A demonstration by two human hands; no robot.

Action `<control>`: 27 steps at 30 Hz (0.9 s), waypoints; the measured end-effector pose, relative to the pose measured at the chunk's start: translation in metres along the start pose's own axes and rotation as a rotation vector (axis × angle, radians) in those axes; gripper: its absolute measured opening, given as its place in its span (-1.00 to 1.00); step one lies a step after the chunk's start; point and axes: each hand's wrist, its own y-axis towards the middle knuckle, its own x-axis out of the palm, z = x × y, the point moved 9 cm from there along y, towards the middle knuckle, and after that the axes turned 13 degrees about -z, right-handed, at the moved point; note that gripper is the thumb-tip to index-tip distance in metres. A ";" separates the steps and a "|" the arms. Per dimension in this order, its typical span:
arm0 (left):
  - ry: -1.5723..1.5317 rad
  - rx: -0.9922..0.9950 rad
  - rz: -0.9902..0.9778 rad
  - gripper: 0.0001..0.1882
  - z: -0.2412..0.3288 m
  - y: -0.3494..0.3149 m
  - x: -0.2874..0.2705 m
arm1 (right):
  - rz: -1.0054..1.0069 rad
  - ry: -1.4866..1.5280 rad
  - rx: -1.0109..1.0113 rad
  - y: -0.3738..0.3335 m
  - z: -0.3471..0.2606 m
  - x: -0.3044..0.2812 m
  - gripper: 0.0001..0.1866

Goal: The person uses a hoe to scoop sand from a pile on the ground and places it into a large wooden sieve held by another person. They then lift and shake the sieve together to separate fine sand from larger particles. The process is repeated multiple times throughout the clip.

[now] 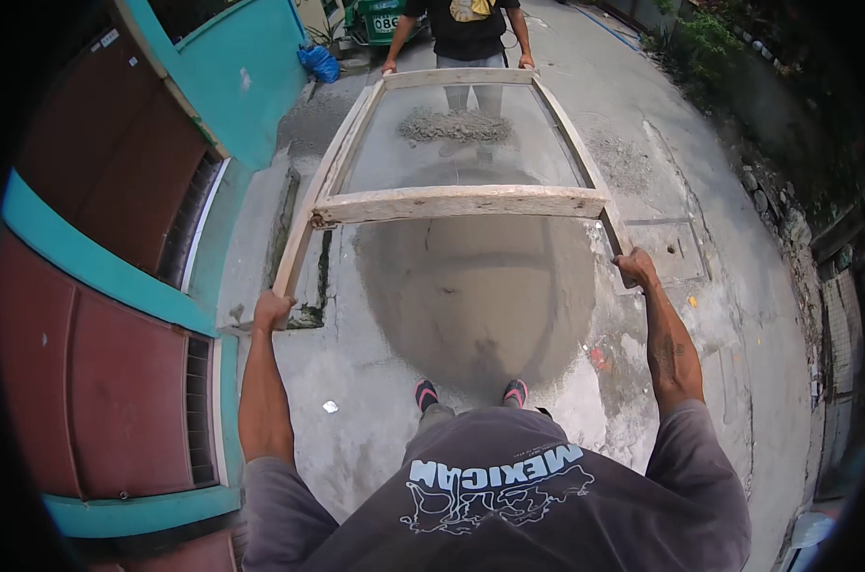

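My left hand [274, 310] is closed round the near left handle of a wooden-framed sand sieve [461, 201]. The near right handle is gripped by my right hand [636, 268]. At the far end another person [467, 33] holds the frame's two corners with both hands. Coarse gravelly sand [454, 126] lies in a heap on the mesh [385, 162], toward that person's side. Beneath and nearer me, a broad round patch of fine sand [475, 296] covers the concrete, reaching close to my feet.
Teal and brown walls with doors [118, 381] run along my left. A blue plastic bag [319, 63] and a green vehicle [373, 21] stand at the far left. Plants [713, 52] and rubble [785, 219] edge the right side. An open gutter [310, 310] lies below my left hand.
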 end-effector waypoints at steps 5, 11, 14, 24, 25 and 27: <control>-0.254 -0.019 -0.097 -0.57 -0.144 -0.119 0.221 | -0.008 0.262 0.084 -0.133 0.199 0.130 -0.49; -0.435 -0.104 -0.222 -0.61 -0.203 -0.236 0.328 | 0.162 0.107 0.261 -0.249 0.290 0.101 -0.52; -0.370 -0.147 -0.308 -0.57 -0.182 -0.217 0.335 | 0.128 0.121 0.219 -0.219 0.303 0.106 -0.49; 0.129 0.059 -0.030 -0.51 -0.001 0.029 -0.001 | 0.005 -0.012 -0.062 0.039 -0.022 -0.045 -0.48; 0.013 0.074 -0.015 -0.48 0.074 0.009 -0.026 | -0.010 0.003 -0.007 0.034 -0.019 -0.076 -0.49; -0.052 0.006 -0.018 -0.48 0.087 -0.020 -0.063 | -0.036 0.011 -0.028 0.014 -0.061 -0.085 -0.50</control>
